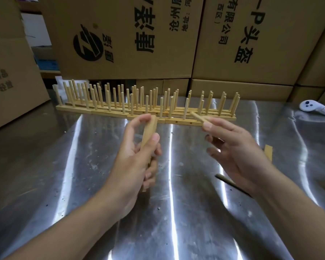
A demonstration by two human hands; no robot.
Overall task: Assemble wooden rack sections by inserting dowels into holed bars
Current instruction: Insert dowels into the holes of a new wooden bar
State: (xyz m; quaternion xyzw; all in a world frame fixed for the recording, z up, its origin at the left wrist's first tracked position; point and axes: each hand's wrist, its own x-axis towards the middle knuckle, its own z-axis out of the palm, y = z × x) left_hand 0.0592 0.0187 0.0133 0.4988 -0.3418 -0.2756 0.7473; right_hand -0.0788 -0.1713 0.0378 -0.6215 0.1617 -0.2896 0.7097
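Left hand (pixel 137 156) grip wrapping smooth square wooden bar (pixel 148 132), right hand (pixel 233 147) pinching round dowel (pixel 198 116) — scuffed steel table (pixel 83 184)

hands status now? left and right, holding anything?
Left hand: grips a wooden bar, roughly upright.
Right hand: pinches a dowel between thumb and forefinger.

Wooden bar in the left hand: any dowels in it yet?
Empty: the light wooden bar in the left hand shows none; the right hand pinches a thin wooden dowel.
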